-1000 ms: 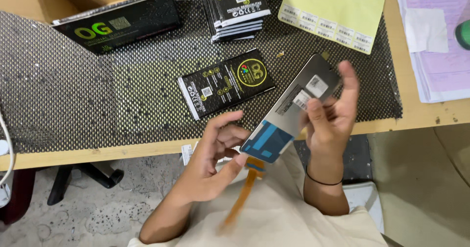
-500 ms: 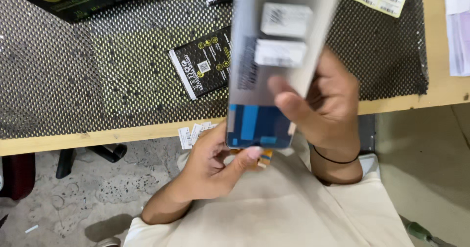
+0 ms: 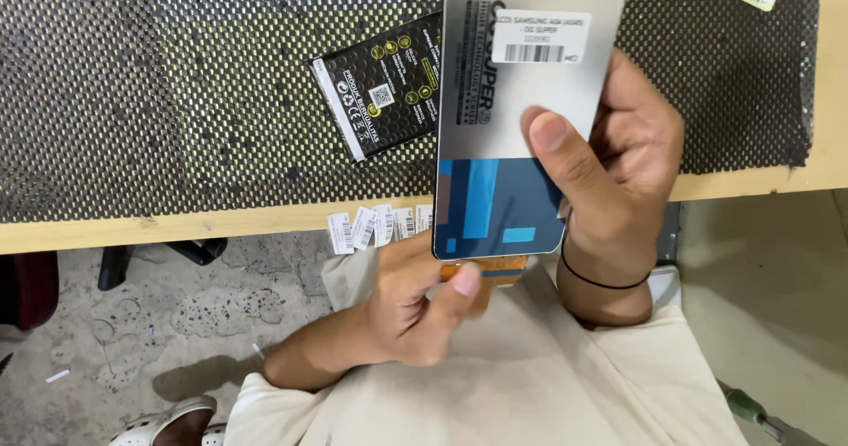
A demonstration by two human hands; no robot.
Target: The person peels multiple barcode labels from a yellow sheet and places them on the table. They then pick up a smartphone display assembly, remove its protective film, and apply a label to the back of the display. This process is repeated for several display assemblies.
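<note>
My right hand (image 3: 632, 172) holds a flat silver panel (image 3: 521, 93) upright before me, thumb pressed on its face, the other fingers (image 3: 649, 137) wrapped behind its right edge; the panel's top runs out of view. My left hand (image 3: 415, 309) sits just below its lower edge, thumb and forefinger pinching the orange ribbon (image 3: 495, 274) that hangs there. The panel's lower part is blue, and two white labels (image 3: 539, 35) sit on its upper face. Behind it, a black packet (image 3: 380, 97) lies flat on the dark mesh mat (image 3: 177, 84), which covers the wooden surface (image 3: 177, 225) almost to its near edge. A row of small white stickers (image 3: 375, 228) hangs over that edge. Below, open floor (image 3: 132, 322) lies to my left
</note>
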